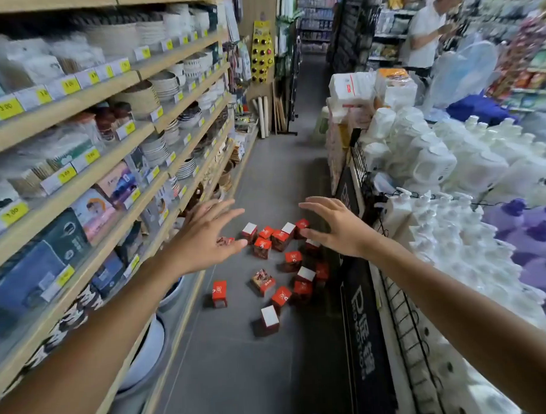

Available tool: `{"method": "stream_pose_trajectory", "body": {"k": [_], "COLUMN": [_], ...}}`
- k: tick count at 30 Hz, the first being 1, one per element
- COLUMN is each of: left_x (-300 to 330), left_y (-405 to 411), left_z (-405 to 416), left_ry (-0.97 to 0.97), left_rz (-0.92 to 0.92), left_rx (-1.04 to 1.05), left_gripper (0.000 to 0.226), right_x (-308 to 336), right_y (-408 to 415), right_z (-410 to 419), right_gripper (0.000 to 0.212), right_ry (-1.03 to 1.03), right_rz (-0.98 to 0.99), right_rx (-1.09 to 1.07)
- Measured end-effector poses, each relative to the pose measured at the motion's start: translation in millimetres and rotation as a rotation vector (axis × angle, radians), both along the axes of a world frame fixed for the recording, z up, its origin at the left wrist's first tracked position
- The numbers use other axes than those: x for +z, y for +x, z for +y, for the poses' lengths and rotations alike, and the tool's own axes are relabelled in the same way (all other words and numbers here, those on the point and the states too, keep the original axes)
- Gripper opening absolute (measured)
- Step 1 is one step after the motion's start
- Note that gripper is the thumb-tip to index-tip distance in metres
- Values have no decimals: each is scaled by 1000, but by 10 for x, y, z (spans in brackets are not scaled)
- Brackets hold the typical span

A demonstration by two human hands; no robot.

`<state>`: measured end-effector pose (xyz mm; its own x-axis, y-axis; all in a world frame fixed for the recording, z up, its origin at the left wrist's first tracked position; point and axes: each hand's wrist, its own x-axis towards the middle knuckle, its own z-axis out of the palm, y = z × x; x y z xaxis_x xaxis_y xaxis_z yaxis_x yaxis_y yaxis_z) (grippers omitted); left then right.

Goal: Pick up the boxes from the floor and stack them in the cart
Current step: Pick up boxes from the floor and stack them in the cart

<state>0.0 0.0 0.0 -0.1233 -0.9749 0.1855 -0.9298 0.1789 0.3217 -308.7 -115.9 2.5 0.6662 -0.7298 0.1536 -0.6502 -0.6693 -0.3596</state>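
Boxes [281, 262]: small red cardboard cubes, some with a white face up, some showing a printed picture side. They lie scattered on the grey floor [240, 363], a tight cluster at the far end, a looser string nearer you, one box [219, 294] standing apart to the left. Several are tipped on edge or on their sides.

Your left hand [204, 240] reaches forward above the pile, fingers straight and spread, palm down, holding nothing. Your right hand [337, 226] mirrors it, fingers spread and slightly arched, thumb low, also empty. Neither touches a box. Both forearms are bare.

Floor: matte tiles with thin seams.

Left side: wooden shelves [88, 185] with yellow price tags, carrying stacked ceramic bowls, woven baskets and cartons in clear wrap.

Right side: a black wire rack [402, 310] with a dark printed panel, and behind it rows of white plastic pump bottles [452, 231]; purple packs further right.

Far end of the aisle: a person in a white shirt [426, 31].
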Motion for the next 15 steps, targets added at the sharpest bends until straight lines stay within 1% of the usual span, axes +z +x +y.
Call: {"method": "stream_pose_trajectory", "body": {"k": [3,5,8,11,15], "left_x": [-188,-355,-556,-701,-883], "left_y": [-154,-298,-437,-549,-695], "left_z": [-134,-246,-487,-784,-1253], "left_ry": [77,131,194,232,278], "left_rz": [8,26,33,9,-6], "left_rx": [14,16,13,10,30], "left_gripper": [88,92,94,93,91], "right_x": [-238,-441,-609,-779,-953], "right_y": [-108,-188,-303,-410,-572], "right_z": [-90,-189,-417,-692,-1078], "right_gripper": [72,74,79,76,80], "right_ry": [32,67,90,125,211], "right_rz": [73,119,129,121,130], "right_rx": [-12,-28,-42,-46,-56]}}
